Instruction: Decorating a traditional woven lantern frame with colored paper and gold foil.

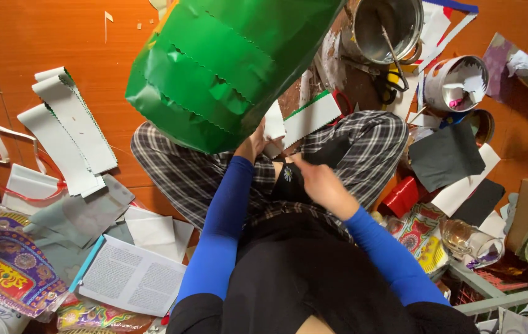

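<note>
Posture: you sit cross-legged on the orange-brown floor [47,37], so your lap serves in place of a desk and everything stays within reach of your arms.

Left hand: your left hand [253,143] is closed on the lower edge of the big green paper form [227,68]. It holds the form up and tilted away from you, probably so that the underside and the rim are open for work.

Green form: it is layered with scallop-edged green strips and hangs above your left knee, off the floor (it hides part of the floor behind it).

Right hand: your right hand [321,184] is blurred over your lap, near the left hand but apart from the form. The fingers look loosely curled; I cannot tell if they pinch something.

White strip: a white strip with a green zigzag edge [312,117] lies on your right knee, just beside the left hand, likely kept close as the next piece.

Spare strips: more white strips [69,130] are laid in a stack on the floor at your left, well apart from the hands.

Tools: a metal pot [383,28] with a stick inside and a small white bucket [457,83] stand beyond your knees; dark scissors [388,86] lie between them.

Other things: an open booklet [131,275] and a patterned foil packet [10,272] lie on the floor at the left.
</note>
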